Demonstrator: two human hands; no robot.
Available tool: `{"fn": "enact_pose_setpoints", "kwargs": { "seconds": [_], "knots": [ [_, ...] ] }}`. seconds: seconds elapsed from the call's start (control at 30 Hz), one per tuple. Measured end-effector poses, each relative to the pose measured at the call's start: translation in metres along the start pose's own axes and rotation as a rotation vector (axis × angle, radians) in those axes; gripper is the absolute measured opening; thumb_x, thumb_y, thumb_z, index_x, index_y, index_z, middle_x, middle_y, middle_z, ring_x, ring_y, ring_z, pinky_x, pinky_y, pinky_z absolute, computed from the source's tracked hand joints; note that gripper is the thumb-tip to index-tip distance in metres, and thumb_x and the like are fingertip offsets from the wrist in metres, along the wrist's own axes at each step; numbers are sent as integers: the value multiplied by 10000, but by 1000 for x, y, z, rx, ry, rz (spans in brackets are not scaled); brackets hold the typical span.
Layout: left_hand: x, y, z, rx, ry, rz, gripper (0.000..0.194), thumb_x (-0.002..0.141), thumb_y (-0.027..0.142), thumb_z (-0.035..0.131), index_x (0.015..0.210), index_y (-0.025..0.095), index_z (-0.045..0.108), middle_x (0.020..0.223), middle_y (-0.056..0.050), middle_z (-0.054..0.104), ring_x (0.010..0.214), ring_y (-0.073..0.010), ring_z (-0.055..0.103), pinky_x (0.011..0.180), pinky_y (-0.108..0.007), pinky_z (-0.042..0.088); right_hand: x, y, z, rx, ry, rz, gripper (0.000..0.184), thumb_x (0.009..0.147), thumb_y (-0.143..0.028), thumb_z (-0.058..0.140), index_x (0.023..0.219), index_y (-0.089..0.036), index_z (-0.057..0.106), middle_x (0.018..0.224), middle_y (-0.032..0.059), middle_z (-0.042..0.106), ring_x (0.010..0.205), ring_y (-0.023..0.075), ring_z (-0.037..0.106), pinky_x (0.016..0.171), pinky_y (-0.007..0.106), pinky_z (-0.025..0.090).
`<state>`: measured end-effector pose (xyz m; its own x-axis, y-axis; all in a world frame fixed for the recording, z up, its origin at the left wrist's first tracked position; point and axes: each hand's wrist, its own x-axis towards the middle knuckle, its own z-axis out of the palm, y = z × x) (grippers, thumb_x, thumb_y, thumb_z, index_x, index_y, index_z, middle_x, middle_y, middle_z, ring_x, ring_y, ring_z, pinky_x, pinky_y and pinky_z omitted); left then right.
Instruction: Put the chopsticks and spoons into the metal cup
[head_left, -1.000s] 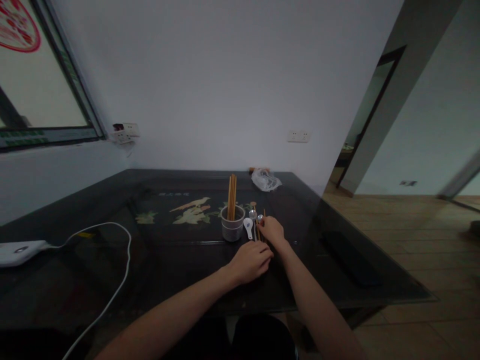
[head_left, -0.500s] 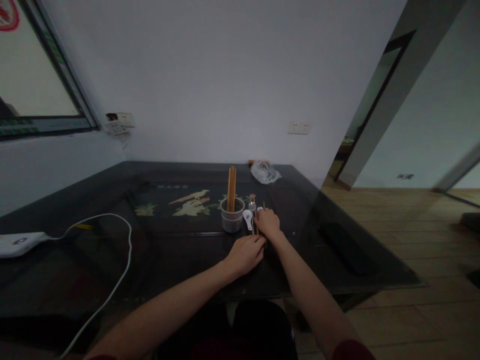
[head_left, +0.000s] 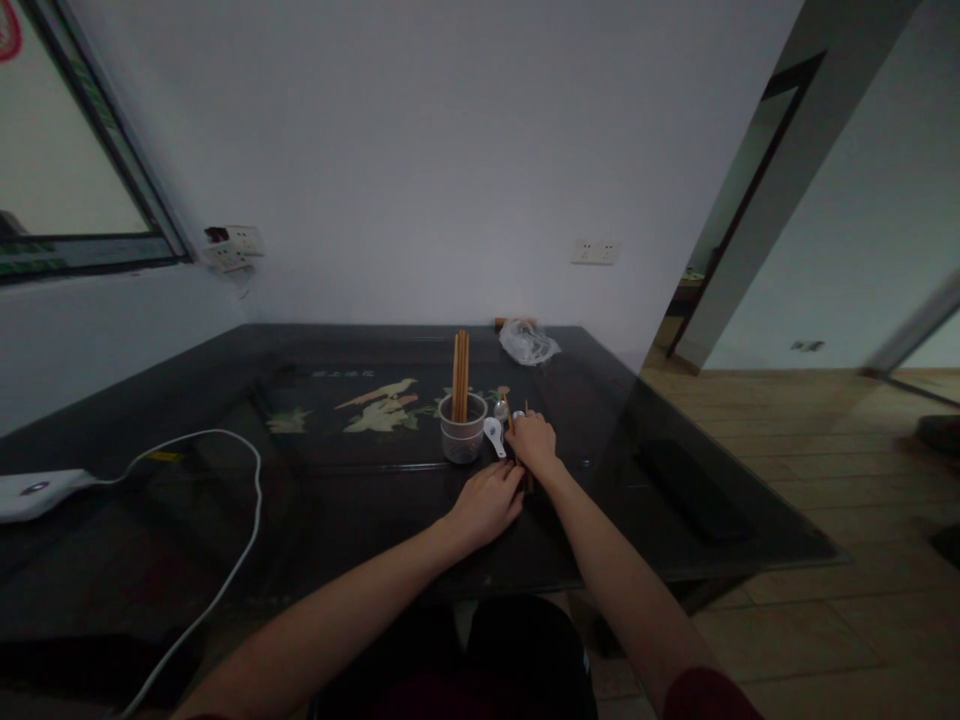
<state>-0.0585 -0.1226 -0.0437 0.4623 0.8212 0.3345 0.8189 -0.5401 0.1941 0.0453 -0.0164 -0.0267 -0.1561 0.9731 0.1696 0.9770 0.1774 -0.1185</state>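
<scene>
My right hand (head_left: 534, 440) is closed around wooden chopsticks (head_left: 510, 412) lying at a slant over the dark table. Just below it, my left hand (head_left: 491, 500) has its fingers curled at the lower end of the chopsticks; its fingertips are partly hidden. A white ceramic spoon (head_left: 494, 433) lies left of my right hand. Beyond it rests a metal spoon (head_left: 501, 409), while another shiny spoon (head_left: 518, 416) is mostly covered by my right fingers. A utensil cup (head_left: 462, 440) stands upright left of the spoons, with several wooden chopsticks (head_left: 460, 375) in it.
A crumpled clear plastic bag (head_left: 529, 343) lies at the table's back edge, by the wall. To the right is a dark flat object (head_left: 694, 490). A white power strip (head_left: 41, 493) with its cable (head_left: 259, 480) occupies the left side of the dark table (head_left: 337, 540).
My left hand has shifted slightly left and up along the chopsticks. One chopstick's upper part now slants across beside the metal spoon. The camera view has moved a little.
</scene>
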Motion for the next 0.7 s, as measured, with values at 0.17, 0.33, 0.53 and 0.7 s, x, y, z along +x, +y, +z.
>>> {"fn": "enact_pose_setpoints", "kwargs": {
  "seconds": [0.17,0.33,0.53,0.7],
  "knots": [
    [0,0,-2,-15,-14,0,280,841,198,477,1119,171,480,1171,-115,593,1134,-226,536,957,-368,449,0,1,-2,32,9,14,314,857,-281,441,1052,-114,622,1105,168,597,1052,250,531,831,313,422],
    [0,0,-2,-2,-20,6,330,840,208,482,1164,149,470,1168,-125,593,1123,-234,543,954,-358,452,2,5,-4,70,5,36,299,853,-278,445,1021,-117,632,1075,160,607,1037,246,550,816,305,427],
    [-1,-1,-1,-19,-2,23,328,848,217,485,1172,166,471,1194,-109,579,1138,-217,527,975,-351,437,5,16,-11,95,24,88,323,882,-348,421,994,-131,633,1045,146,628,990,234,593,795,292,441],
    [-1,0,-2,-40,-1,65,317,842,213,502,1157,180,488,1222,-84,558,1149,-197,510,987,-341,430,7,33,-17,138,-47,196,363,872,-426,440,1008,-144,623,1037,157,649,980,263,623,784,329,458]
  ]
}}
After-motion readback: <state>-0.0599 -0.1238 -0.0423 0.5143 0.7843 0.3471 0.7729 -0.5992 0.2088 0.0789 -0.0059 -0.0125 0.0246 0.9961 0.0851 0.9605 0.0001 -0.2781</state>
